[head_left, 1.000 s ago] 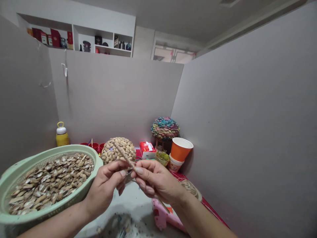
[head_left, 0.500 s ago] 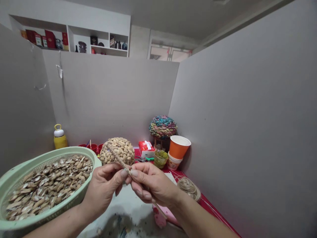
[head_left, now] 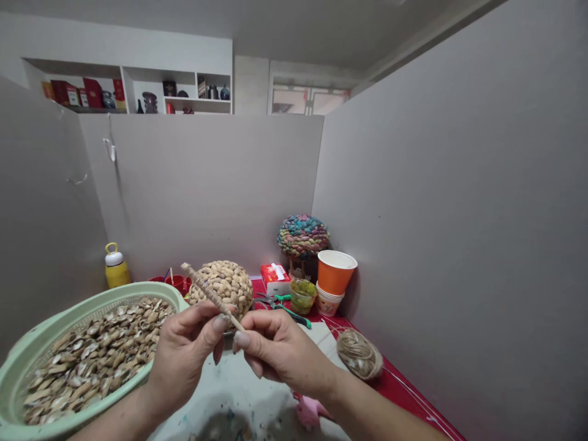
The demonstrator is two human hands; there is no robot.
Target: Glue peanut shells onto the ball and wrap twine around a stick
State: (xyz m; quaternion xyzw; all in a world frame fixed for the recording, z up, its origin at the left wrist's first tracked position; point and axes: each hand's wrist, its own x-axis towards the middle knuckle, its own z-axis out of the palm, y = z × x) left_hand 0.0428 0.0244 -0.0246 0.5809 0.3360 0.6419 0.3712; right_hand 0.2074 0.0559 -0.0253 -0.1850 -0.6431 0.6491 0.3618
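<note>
Pinching a thin stick (head_left: 206,289) between thumbs and forefingers, both hands hold it up over the middle of the desk (head_left: 404,398), its far end leaning up and leftward in front of a peanut-covered dome (head_left: 232,283). The left hand (head_left: 184,352) has a narrow grip on the cord-wrapped stretch; the right hand (head_left: 289,355) pinches the bare, pale stretch just beside it and hides whatever lies beyond. The stick looks light and stiff, so fingertip pressure should be enough. Its wrapping seems rough and unlikely to slip, though a hard sideways push might loosen the turns; the smoother bare part looks the better place for twirling. Being so slender, it could snap if bent, so close-set holds suit it. A ball of twine (head_left: 361,355) lies near the desk's right edge; a green basket (head_left: 179,298) of shells (head_left: 94,361) stands toward its left edge.
</note>
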